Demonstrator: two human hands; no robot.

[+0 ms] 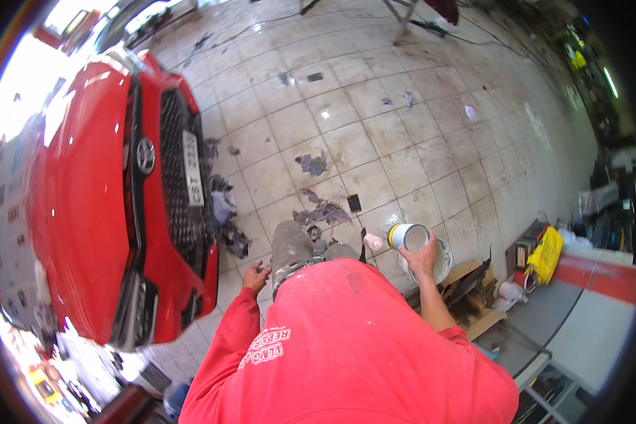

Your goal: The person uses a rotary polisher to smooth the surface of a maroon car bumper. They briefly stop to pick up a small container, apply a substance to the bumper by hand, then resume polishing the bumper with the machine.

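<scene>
My right hand [422,258] grips a round tin can [401,235], white with a yellow band at one end. The can is tilted on its side, above a white bucket [442,263] that it and my hand partly cover. Just left of the can, a pink bottle [373,242] is on the floor. My left hand [256,276] hangs beside my left knee, fingers loosely bent and apart, with nothing in it. Between that hand and the red car [85,191] there is a gap; the car's front grille faces me.
Torn masking scraps [321,210] and a dark rectangular pad [354,203] lie on the tiled floor [346,148]. To the right are a cardboard box [484,321], a yellow bag [545,254] and a grey worktop [544,325]. A cable [498,42] crosses the floor at the back.
</scene>
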